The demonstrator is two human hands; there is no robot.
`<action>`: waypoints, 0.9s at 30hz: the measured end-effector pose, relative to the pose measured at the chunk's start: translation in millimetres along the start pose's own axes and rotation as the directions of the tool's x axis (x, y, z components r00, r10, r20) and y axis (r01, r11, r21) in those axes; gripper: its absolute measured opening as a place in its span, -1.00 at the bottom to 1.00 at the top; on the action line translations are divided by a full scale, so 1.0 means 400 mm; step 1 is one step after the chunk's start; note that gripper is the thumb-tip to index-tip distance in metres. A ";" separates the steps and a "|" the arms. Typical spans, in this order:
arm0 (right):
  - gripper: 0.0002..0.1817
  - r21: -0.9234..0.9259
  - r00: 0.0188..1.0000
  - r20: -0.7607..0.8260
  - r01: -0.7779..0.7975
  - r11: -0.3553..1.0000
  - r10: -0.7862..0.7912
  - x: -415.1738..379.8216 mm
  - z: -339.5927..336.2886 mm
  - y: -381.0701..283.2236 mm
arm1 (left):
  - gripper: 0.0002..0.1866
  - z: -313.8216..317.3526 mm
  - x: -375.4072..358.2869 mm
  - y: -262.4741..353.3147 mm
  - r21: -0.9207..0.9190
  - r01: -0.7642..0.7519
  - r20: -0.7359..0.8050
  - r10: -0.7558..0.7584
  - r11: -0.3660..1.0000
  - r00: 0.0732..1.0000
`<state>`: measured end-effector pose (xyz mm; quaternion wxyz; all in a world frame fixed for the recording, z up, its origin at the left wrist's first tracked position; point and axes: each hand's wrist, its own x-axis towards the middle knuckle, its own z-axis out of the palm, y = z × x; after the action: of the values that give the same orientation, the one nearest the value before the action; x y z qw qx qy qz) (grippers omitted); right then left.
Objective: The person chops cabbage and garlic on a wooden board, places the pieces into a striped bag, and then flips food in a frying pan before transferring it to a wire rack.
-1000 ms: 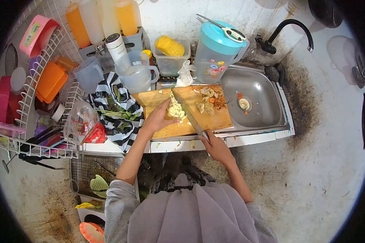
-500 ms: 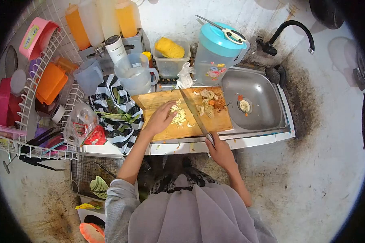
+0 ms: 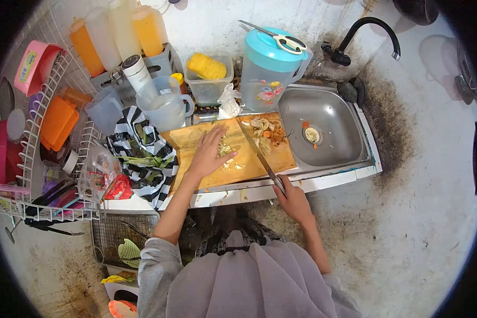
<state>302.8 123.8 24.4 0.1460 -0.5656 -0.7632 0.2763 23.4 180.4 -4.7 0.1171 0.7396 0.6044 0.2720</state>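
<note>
A wooden cutting board (image 3: 196,172) lies across the counter and the sink's left edge. My left hand (image 3: 208,152) rests over pale thin slices (image 3: 225,149), probably garlic, with fingers spread and thumb out to the right. Some of the slices are hidden under it. In my right hand (image 3: 292,201), closed around the handle, is a long kitchen knife (image 3: 261,157). Its blade lies diagonally over the board, tip toward the back. Right of the blade are peelings and scraps (image 3: 266,133) with an orange piece among them.
A steel sink (image 3: 350,151) with scraps at its drain is on the right, under a black faucet (image 3: 368,24). Behind the board stand a blue-lidded pitcher (image 3: 270,69) with scissors on top, a tub (image 3: 209,90) and a measuring jug (image 3: 161,111). A striped bag (image 3: 161,183) lies left.
My left hand has spread its fingers and now covers more of the slices. The view has shifted, so the counter sits slightly further left. The knife stays in my right hand.
</note>
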 end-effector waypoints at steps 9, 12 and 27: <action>-0.60 -0.086 0.999 0.049 -0.013 0.996 0.018 -0.019 -0.128 0.071 | -0.58 -0.017 -0.107 0.029 -0.436 0.073 -0.203 -0.178 0.897 0.963; -0.65 -0.325 0.992 -0.031 0.106 0.940 -0.123 0.033 -0.114 0.126 | -0.63 -0.009 -0.119 0.038 -0.504 0.085 -0.227 -0.227 0.860 0.947; -0.62 -0.015 0.982 -0.175 -0.082 0.997 0.078 0.020 -0.166 0.218 | -0.31 0.055 -0.043 0.205 -0.460 0.009 -0.088 -0.055 0.888 0.995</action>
<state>404.1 166.5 26.1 0.1946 -0.6192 -0.7273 0.2230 101.4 147.7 13.8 0.2628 0.6665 0.5403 0.4413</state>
